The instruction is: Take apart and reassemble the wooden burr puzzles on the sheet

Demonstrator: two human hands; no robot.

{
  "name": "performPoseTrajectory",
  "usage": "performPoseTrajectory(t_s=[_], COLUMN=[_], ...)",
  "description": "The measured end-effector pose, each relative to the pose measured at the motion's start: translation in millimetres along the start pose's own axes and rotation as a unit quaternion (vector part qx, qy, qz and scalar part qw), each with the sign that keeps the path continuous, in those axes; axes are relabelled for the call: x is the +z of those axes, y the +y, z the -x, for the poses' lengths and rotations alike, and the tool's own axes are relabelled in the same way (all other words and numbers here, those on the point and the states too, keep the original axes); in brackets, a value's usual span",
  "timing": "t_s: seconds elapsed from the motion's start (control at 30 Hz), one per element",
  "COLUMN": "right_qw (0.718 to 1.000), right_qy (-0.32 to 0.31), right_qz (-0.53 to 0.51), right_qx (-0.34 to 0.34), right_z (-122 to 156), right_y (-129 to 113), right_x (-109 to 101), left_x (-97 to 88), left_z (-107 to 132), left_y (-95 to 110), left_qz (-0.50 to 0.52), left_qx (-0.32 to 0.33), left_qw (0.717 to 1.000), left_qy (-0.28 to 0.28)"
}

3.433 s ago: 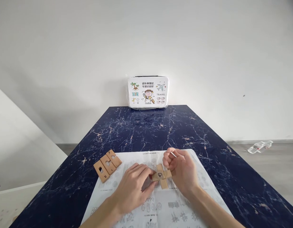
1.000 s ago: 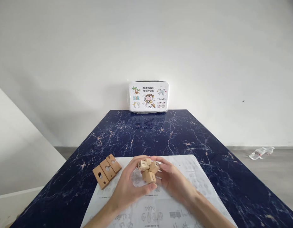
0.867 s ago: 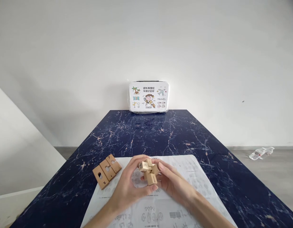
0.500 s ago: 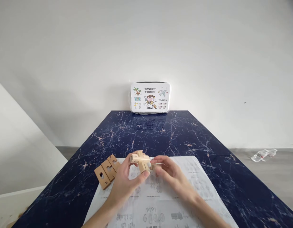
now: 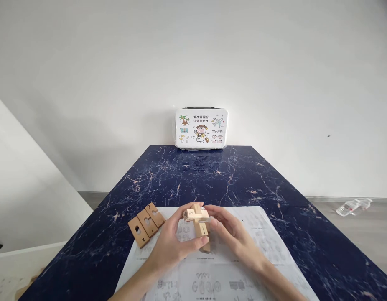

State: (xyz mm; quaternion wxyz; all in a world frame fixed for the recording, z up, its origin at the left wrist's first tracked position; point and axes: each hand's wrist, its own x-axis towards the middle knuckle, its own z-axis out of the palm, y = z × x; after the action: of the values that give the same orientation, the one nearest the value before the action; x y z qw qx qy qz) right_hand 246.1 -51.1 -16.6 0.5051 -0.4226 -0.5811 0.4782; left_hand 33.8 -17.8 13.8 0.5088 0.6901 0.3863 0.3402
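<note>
A pale wooden interlocking puzzle (image 5: 196, 215), made of crossed notched bars with numbers on them, is held above the printed sheet. My left hand (image 5: 177, 236) is closed round its left side, with the thumb at the lower bar. The thumb and fingers of my right hand (image 5: 232, 234) close in at the puzzle's right end and touch it. Below the left thumb, a wooden piece (image 5: 206, 246) shows partly. Whether it is joined to the puzzle or lies on the sheet, I cannot tell.
Three flat wooden plates (image 5: 147, 225) with cut-outs and numbers lie at the sheet's left edge. The printed instruction sheet (image 5: 212, 267) covers the near part of the blue marbled table (image 5: 209, 179). A white cartoon case (image 5: 201, 128) stands against the wall. Clear plastic bottles (image 5: 353, 207) lie on the floor.
The puzzle has shifted slightly right and lower in view, and the right fingers have closed in on it. The small piece at the right fingertips no longer shows there; a piece now shows below.
</note>
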Motion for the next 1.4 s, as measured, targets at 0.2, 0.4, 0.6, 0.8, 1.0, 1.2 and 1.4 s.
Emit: performPoseTrajectory(t_s=[0.2,0.4,0.6,0.8,1.0,1.2,1.4], right_qw=[0.996,0.993,0.991,0.988,0.967,0.936,0.915], right_qy=[-0.008,0.005,0.098,0.129,0.084,0.071,0.083], right_qz=[-0.084,-0.116,-0.086,0.073,0.238,0.343,0.394], right_qx=[0.021,0.036,0.041,0.049,0.021,-0.021,0.005], right_z=[-2.1,-2.4,-5.3,-4.3,-3.1,-0.7,1.7], right_y=[4.7,3.1,1.3,6.6,13.4,15.6,17.4], right_x=[0.2,-1.5,-11.4,-13.3,-8.5,-6.8,-3.1], left_x=[3.4,4.0,0.6,-3.8,-7.3,-3.4,-1.4], left_z=[-0.5,-0.5,-3.3,-4.6,-5.2,-3.7,-0.9], left_y=[4.3,6.5,-13.3,-9.6,-10.3,-18.5,-16.8], left_qz=[-0.004,-0.058,-0.142,-0.201,-0.254,-0.306,-0.309], left_qx=[-0.002,-0.009,0.03,0.056,0.069,0.111,0.139], left_qw=[1.0,0.998,0.986,0.977,0.965,0.945,0.937], left_qy=[-0.021,-0.001,0.076,0.045,-0.006,-0.04,-0.085])
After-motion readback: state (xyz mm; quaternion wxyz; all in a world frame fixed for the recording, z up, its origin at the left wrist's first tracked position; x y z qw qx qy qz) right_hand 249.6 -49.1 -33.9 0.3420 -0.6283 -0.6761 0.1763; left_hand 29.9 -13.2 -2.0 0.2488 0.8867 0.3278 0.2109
